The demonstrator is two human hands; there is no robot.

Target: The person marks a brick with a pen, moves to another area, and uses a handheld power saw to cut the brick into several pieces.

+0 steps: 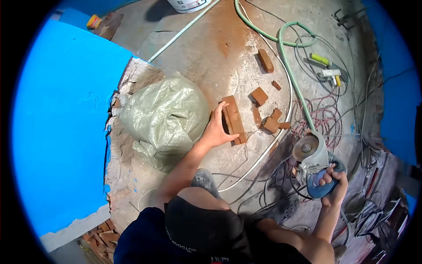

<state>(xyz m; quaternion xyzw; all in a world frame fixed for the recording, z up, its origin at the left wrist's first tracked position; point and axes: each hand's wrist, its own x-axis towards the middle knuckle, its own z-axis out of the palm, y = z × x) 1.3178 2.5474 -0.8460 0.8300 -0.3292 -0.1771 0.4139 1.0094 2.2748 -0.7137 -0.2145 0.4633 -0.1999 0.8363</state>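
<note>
On the dusty concrete floor, my left hand [215, 131] grips a long reddish-brown brick [234, 116], with the thumb at its near end and the fingers at its far end. Off to the right, my right hand [332, 182] is wrapped around the blue-grey handle of a handheld disc cutter [314, 154]. Its round blade faces up and to the left, well apart from the brick. Whether the blade is spinning cannot be told. Several cut pieces lie right of the brick, among them a block [259, 96] and a smaller chunk [271, 125].
A stuffed woven sack [169, 116] sits left of my left hand, by a broken blue wall edge. A green hose [293, 79], a white hose [263, 152] and tangled red cable [323, 114] cross the right side. At the top stands a white bucket [189, 5].
</note>
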